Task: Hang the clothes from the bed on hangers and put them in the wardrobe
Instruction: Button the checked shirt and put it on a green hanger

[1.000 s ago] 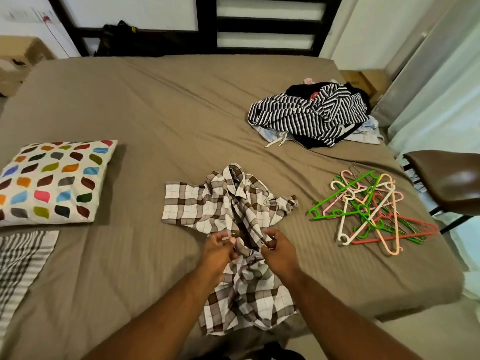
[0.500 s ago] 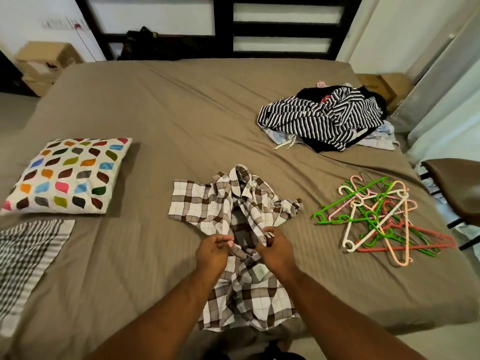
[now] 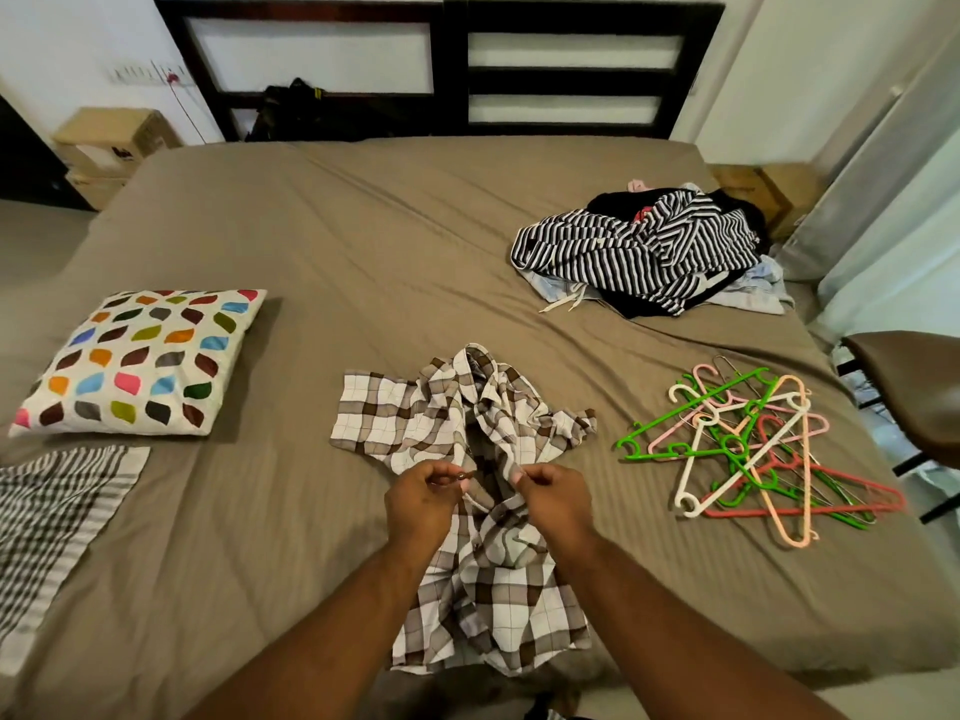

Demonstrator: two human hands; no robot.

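Note:
A brown-and-white checked shirt (image 3: 447, 423) lies crumpled on the brown bed (image 3: 363, 241) near its front edge. My left hand (image 3: 423, 504) pinches the shirt's left front edge at a button. My right hand (image 3: 553, 498) pinches the opposite front edge, a small gap between the two. A heap of clothes topped by a black-and-white striped garment (image 3: 639, 249) lies at the far right of the bed. A tangle of plastic hangers (image 3: 748, 444), green, pink, white and red, lies on the bed to the right of the shirt.
A white cushion with coloured leaf shapes (image 3: 140, 361) sits at the left, a striped grey cloth (image 3: 52, 517) in front of it. A dark headboard (image 3: 441, 70) stands behind. A brown chair seat (image 3: 919, 392) is at the right edge; cardboard boxes (image 3: 111, 142) stand at the back left.
Both hands have shifted slightly up the shirt front and drawn its two edges a little apart. The view has tilted up, showing more of the headboard.

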